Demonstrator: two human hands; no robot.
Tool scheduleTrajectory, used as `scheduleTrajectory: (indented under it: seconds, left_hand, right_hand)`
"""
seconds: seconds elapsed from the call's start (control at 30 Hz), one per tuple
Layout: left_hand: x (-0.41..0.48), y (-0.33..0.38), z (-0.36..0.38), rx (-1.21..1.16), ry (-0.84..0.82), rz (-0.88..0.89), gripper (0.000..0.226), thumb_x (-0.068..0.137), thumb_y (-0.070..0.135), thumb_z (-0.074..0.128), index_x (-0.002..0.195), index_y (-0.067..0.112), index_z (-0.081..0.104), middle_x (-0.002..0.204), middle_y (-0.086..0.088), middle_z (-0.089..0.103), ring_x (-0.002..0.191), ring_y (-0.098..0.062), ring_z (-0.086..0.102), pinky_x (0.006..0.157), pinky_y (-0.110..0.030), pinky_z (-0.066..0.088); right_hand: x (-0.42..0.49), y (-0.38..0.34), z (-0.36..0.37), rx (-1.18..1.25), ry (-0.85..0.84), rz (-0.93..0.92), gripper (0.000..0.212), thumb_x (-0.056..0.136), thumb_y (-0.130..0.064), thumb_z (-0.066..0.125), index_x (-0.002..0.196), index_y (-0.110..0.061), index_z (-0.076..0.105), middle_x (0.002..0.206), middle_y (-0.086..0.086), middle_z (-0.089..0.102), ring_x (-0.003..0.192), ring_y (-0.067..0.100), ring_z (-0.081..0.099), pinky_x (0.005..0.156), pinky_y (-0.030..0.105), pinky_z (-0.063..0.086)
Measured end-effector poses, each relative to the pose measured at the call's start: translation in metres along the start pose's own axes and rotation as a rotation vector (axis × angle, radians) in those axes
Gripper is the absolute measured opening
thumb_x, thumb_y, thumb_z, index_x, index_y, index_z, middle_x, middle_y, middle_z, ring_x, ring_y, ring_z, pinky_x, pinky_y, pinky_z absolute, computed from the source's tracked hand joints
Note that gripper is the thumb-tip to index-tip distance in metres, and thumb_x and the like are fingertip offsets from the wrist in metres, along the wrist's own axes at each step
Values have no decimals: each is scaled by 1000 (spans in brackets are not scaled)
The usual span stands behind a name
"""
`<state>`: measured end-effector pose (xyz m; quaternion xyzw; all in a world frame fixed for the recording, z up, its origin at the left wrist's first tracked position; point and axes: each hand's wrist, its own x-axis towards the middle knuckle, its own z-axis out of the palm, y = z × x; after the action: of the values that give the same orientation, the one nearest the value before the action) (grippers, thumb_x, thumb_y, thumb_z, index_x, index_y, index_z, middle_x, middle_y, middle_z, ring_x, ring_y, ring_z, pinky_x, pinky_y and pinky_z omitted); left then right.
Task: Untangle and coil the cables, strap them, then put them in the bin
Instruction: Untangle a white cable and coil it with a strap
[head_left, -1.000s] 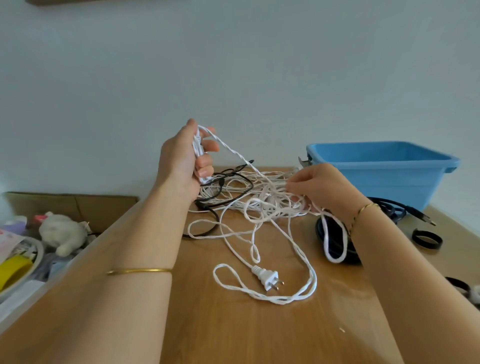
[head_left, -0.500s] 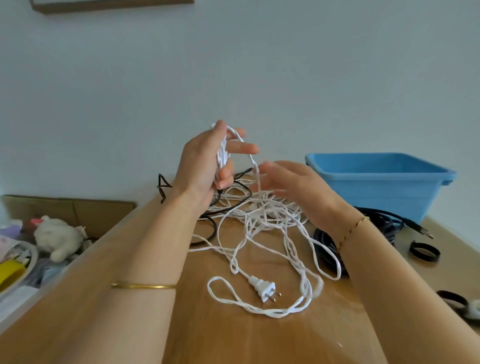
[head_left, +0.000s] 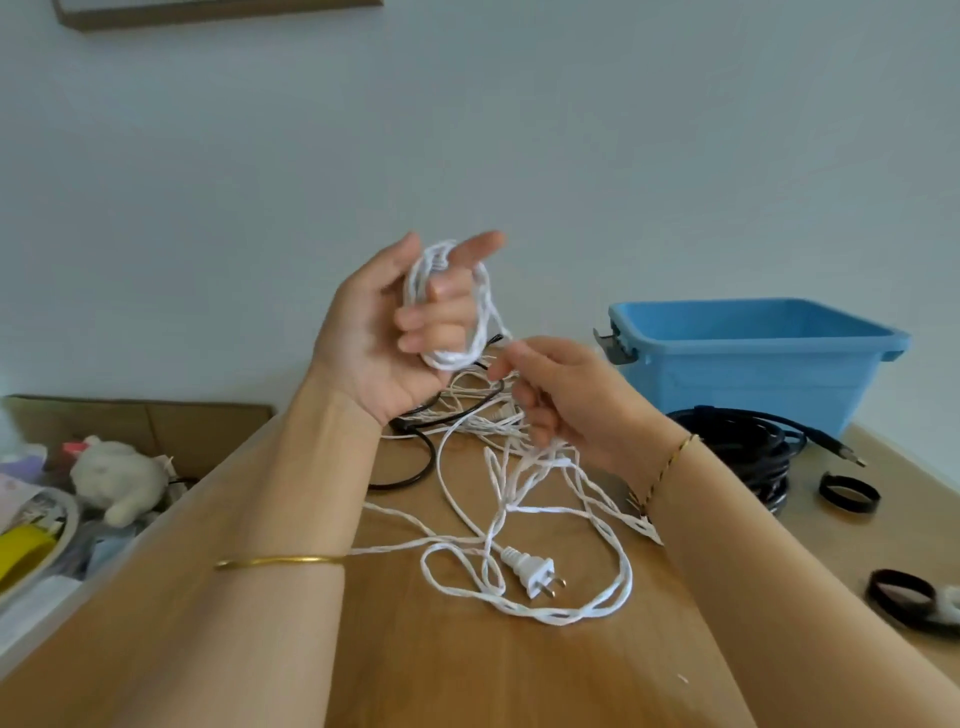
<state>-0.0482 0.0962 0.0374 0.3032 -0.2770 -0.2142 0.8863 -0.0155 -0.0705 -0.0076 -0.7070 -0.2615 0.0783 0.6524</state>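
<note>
My left hand (head_left: 384, 332) is raised above the wooden table (head_left: 519, 670), palm toward me, with several loops of the white twisted cable (head_left: 467, 353) wound around its fingers. My right hand (head_left: 566, 400) is lower and to the right, pinching a strand of the same cable just below the coil. The cable's loose length lies tangled on the table, ending in a white two-pin plug (head_left: 530, 569). A thin black cable (head_left: 415, 467) runs under the tangle. The blue bin (head_left: 753, 358) stands at the back right.
A coiled thick black cable (head_left: 748, 447) lies in front of the bin, its plug pointing right. Black strap rings (head_left: 849, 493) (head_left: 901, 597) lie at the right edge. Left of the table a cardboard box (head_left: 135, 421) holds a white plush toy (head_left: 117, 480).
My left hand turned palm toward me and rose a little, with the coil on its fingers larger. My right hand dropped from beside the coil to a strand below it.
</note>
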Motion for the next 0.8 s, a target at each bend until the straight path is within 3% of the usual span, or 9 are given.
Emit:
scheduleTrajectory:
  seconds: [0.13,0.23,0.33,0.47,0.53,0.57,0.63,0.7,0.8]
  left_hand:
    - [3,-6,3,272,415,364,37,98,23,35,124,0,46,63,-2,53,44,-8,44,45,-17,43]
    - [12,-17,3,346,493,478,30,103,27,35,121,4,46,68,-5,56,51,-12,51,71,-40,59]
    - [15,-25,7,514,562,559,21,103,25,38,115,12,48,70,-3,59,55,-12,55,88,-52,53]
    - [16,-30,2,1039,662,705,25,104,23,37,128,23,44,77,4,62,63,-10,57,85,-47,51]
    - [13,-28,-2,1331,694,775,19,103,20,37,117,20,50,92,-2,62,67,-10,58,76,-35,53]
    - [10,-26,-3,1455,715,795,21,103,19,38,117,13,52,99,-5,62,69,-12,58,74,-28,52]
    - [7,-24,-4,1657,731,763,22,102,17,40,116,7,54,114,-10,61,70,-15,57,70,-14,47]
    - [7,-25,-6,1836,724,630,13,101,13,41,103,22,50,136,-13,52,81,-14,59,69,-14,41]
    - [8,-21,-15,2145,698,301,21,101,16,43,115,5,53,152,0,36,128,-12,45,99,-20,32]
  right_hand:
    - [-2,-5,9,-150,-147,35,26,97,-19,50,91,4,62,60,5,46,43,13,47,52,27,51]
    - [-5,-9,12,-214,-215,46,19,93,-12,57,85,6,59,60,11,53,49,16,56,53,22,54]
    - [-9,-10,11,-201,-289,66,16,91,0,56,102,11,60,69,13,60,58,15,59,57,18,55]
    - [-5,-9,12,-324,-338,34,15,86,0,62,101,2,63,99,29,66,79,28,63,84,40,54]
    - [-6,-7,14,-423,-362,8,15,82,-6,68,96,-2,63,98,25,68,81,31,62,81,45,51]
    - [-7,-8,14,-445,-356,3,16,81,-6,69,95,-2,63,93,20,70,78,26,61,75,38,48]
    - [-7,-11,11,-458,-312,0,19,81,-4,68,99,-3,63,85,14,69,72,18,56,69,29,43]
    - [-6,-16,6,-514,-279,-35,25,79,-3,67,103,-9,65,93,15,69,76,26,58,71,33,48]
    - [-8,-23,-4,-537,-181,-128,32,80,4,62,108,-10,67,101,7,70,87,12,66,78,19,51]
